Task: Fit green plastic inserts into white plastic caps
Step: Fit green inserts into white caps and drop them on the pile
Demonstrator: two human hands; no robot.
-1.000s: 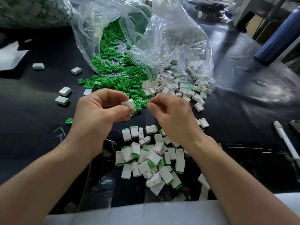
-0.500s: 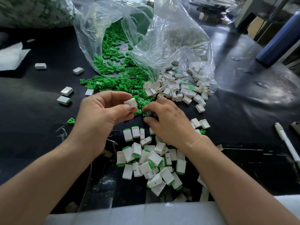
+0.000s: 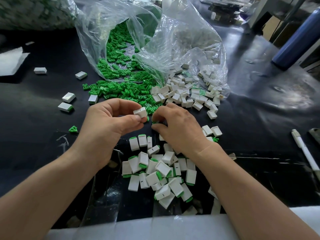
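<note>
Pinching one white cap (image 3: pixel 140 112) between thumb and curled fingertips, the left hand (image 3: pixel 110 123) holds it above the table (image 3: pixel 34 144), just beside the near edge of the inserts (image 3: pixel 124 90). The cap is a small rectangular shell, matte, with a short dark slit on its upper face.

The right hand (image 3: pixel 178 125) is down at that same edge, fingers curled tightly toward the thumb. We see a bit of green between the tips, but cannot tell whether a piece is gripped. This hand covers part of the finished pile (image 3: pixel 159 170), white blocks with green ends lying near the body.

Inserts are small, bright green and branched, spilling from a crinkled clear bag (image 3: pixel 181 40). Loose caps (image 3: pixel 183 94), hollow and open-sided, lie heaped to the right of them, some of them inside the bag. A few stray caps (image 3: pixel 68 97) and one stray insert (image 3: pixel 73 129) lie well apart on the left.

The table is black and glossy. A white pen (image 3: pixel 304 151) and a blue bottle (image 3: pixel 297 40) sit at right.

Against 1.0 s ago: the right hand was raised beside the cap and has dropped to the inserts. The left hand and cap are nearly unmoved.
</note>
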